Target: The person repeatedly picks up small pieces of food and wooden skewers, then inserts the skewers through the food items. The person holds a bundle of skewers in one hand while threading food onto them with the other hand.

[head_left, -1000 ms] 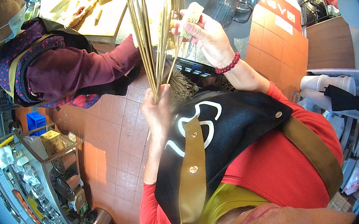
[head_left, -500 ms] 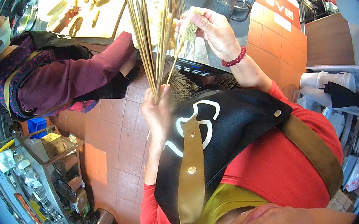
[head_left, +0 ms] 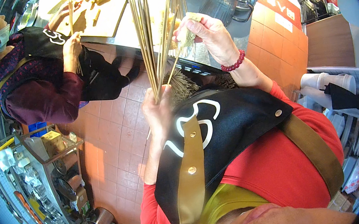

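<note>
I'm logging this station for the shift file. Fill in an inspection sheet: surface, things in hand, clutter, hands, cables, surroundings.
Surface: metal counter, partly washed out by glare.
Things in hand: sticks, upper ends fanned apart; pale piece, material unclear.
Clutter: clear jug and board on the counter.
Hands: left hand, slightly blurred, grips the sticks' lower ends; right hand pinches the pale piece.
Cables: nothing seen.
Surroundings: co-worker at left, holding thin rods; loaded rack; tiled floor.
</note>
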A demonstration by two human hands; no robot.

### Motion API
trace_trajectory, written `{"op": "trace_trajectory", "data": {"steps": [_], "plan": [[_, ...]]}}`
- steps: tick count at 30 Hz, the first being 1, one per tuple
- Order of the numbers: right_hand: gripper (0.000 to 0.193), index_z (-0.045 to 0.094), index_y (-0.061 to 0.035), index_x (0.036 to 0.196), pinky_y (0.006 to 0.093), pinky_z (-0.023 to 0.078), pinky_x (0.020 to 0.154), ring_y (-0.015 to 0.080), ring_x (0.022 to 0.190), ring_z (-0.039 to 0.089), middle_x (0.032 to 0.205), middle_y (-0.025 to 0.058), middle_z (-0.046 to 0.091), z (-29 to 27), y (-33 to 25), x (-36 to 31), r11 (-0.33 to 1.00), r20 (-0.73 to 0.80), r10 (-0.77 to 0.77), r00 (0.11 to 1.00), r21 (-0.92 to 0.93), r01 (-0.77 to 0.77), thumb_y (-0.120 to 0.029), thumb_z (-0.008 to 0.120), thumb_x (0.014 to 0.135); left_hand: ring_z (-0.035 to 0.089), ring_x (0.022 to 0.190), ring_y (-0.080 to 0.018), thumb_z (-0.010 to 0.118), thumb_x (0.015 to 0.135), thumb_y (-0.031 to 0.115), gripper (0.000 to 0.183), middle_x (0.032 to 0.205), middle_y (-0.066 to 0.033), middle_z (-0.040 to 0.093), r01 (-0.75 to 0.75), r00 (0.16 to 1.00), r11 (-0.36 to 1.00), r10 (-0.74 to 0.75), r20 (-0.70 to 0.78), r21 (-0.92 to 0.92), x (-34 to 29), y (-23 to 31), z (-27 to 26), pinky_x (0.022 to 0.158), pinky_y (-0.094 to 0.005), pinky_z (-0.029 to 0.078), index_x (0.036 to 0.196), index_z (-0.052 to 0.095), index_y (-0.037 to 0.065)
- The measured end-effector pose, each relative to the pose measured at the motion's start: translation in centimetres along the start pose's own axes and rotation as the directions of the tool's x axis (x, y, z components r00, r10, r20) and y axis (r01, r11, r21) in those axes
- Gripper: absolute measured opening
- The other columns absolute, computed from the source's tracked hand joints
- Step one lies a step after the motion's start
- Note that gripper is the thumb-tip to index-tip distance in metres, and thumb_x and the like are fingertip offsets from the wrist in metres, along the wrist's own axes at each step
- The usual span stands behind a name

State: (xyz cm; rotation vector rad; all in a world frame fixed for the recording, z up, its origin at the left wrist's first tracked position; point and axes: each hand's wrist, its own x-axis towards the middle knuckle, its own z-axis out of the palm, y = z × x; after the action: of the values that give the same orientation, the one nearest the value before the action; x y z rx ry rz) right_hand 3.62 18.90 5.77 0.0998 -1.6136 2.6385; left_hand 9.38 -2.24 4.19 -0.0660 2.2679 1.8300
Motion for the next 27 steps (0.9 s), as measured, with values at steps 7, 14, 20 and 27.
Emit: {"op": "trace_trajectory", "data": {"steps": [7, 14, 20, 27], "plan": [[0.028, 0.056, 0.0013, 0.101, 0.0255, 0.051, 0.075, 0.0157, 0.083, 0.062, 0.089, 0.0096, 0.063, 1.2, 1.1, 0.0, 0.990, -0.001, 0.050, 0.999, 0.132, -0.049, -0.025, 0.055, 0.091, 0.052, 0.071, -0.0066, 0.062, 0.087, 0.009, 0.011, 0.077, -0.0013, 0.060, 0.022, 0.999, 1.000, -0.022, -0.035, -0.004, 0.0, -0.4, -0.2, 0.067, -0.0221, 0.043, 0.091, 0.064, -0.001], [0.027, 0.056, 0.0010, 0.105, 0.0251, 0.051, 0.074, 0.0136, 0.084, 0.062, 0.090, 0.0067, 0.063, 1.4, 2.5, 0.0, 0.995, -0.074, 0.101, 0.992, -0.007, -0.102, -0.021, 0.056, 0.090, 0.053, 0.066, -0.0077, 0.062, 0.085, 0.010, 0.007, 0.078, -0.0012, 0.056, -0.075, 0.995, 0.996, 0.077, -0.062, 0.045, 0.3, -1.5, -0.3, 0.057, -0.0227, 0.043, 0.087, 0.063, 0.003], [0.033, 0.053, 0.0010, 0.112, 0.0250, 0.052, 0.074, 0.0124, 0.084, 0.061, 0.093, 0.0055, 0.062, 1.8, 2.8, 0.9, 0.978, -0.096, 0.152, 0.984, 0.160, -0.135, -0.023, 0.057, 0.090, 0.055, 0.077, -0.0104, 0.062, 0.084, 0.005, 0.014, 0.085, -0.0039, 0.060, -0.112, 0.987, 0.994, 0.112, -0.117, 0.003, 0.6, -2.3, -0.2, 0.069, -0.0245, 0.044, 0.097, 0.064, 0.002], [0.028, 0.051, -0.0022, 0.113, 0.0221, 0.049, 0.066, 0.0107, 0.082, 0.061, 0.095, 0.0052, 0.063, 3.0, 3.9, 1.0, 0.971, 0.058, 0.237, 0.970, -0.050, -0.234, -0.020, 0.053, 0.092, 0.054, 0.076, -0.0080, 0.060, 0.086, 0.004, 0.015, 0.084, -0.0027, 0.061, -0.034, 0.985, 0.999, 0.030, -0.172, -0.019, 1.1, -2.2, -0.5, 0.071, -0.0237, 0.046, 0.100, 0.064, -0.001]]}}
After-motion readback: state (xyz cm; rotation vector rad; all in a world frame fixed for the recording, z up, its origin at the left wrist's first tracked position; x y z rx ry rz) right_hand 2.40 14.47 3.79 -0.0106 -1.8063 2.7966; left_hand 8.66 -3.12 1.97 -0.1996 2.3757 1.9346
